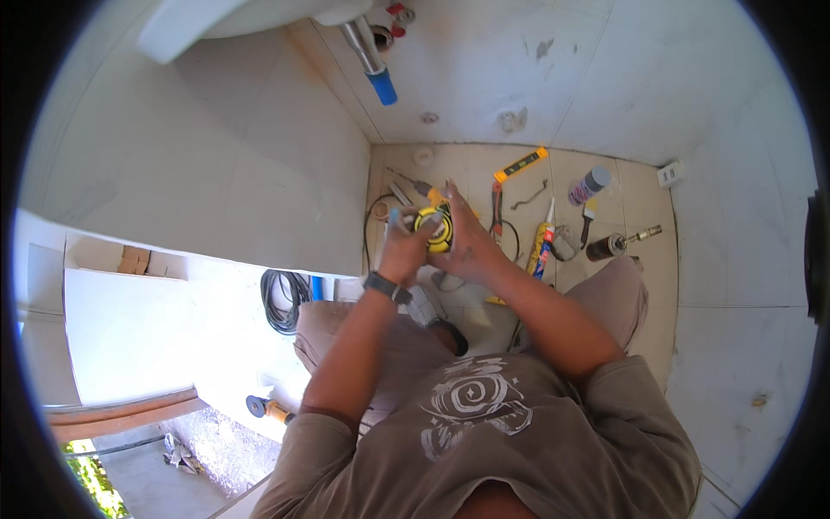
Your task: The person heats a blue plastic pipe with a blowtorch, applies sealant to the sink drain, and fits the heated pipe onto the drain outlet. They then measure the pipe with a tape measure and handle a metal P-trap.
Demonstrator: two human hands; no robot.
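A round yellow-and-black tape measure [434, 229] is between my two hands, above the tiled floor. My left hand [405, 246], with a dark watch on its wrist, is closed on the tape measure's left side, its thumb across the face. Something blue shows at a left fingertip. My right hand [469, 238] holds the right side, palm against the case and fingers pointing forward. Just beyond the hands lies a power drill [422, 187] with a long bit, partly hidden by them. I cannot make out any drawn-out blade.
On the floor lie a yellow spirit level [521, 164], a spray can [590, 185], a paintbrush [589, 221], a sealant tube [542, 246] and an angle grinder [270, 409]. A coiled black hose [284, 301] is at left. A metal pipe [363, 48] with a blue end hangs under the white basin [186, 30].
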